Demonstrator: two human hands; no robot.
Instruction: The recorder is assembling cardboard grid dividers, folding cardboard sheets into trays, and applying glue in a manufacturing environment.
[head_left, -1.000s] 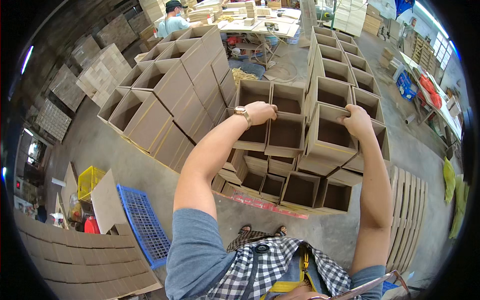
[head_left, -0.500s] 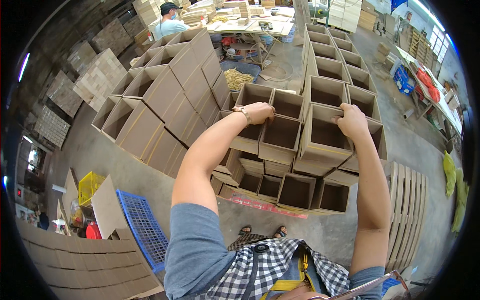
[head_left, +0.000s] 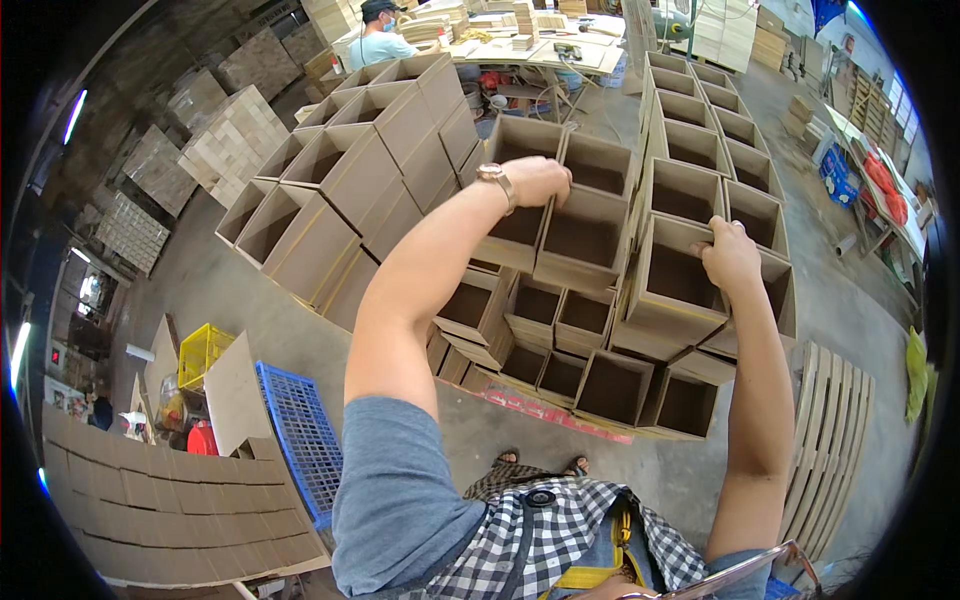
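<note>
My left hand [head_left: 540, 182] is closed over the shared rims in a cluster of open-topped, brown wooden boxes. The near right box [head_left: 583, 238] of that cluster lies just below my fingers, and a farther box [head_left: 598, 165] sits beyond them. My right hand [head_left: 730, 258] grips the right rim of another open box [head_left: 683, 275], at the near end of the tall right-hand stack. Its thumb hooks inside that rim, while the fingertips are partly hidden. Lower boxes [head_left: 585, 312] show beneath the cluster.
Tall box stacks [head_left: 320, 160] stand at left. A slatted pallet [head_left: 828, 440] lies at right; a blue plastic crate [head_left: 300, 435] and stacked brown panels [head_left: 180, 500] are at lower left. Beyond, a person [head_left: 380, 40] works by a table [head_left: 560, 55] heaped with wood pieces.
My left hand and the box cluster under it have shifted up and away, showing more of the boxes below and covering the basket behind. My right hand keeps its hold. The view has shifted slightly.
</note>
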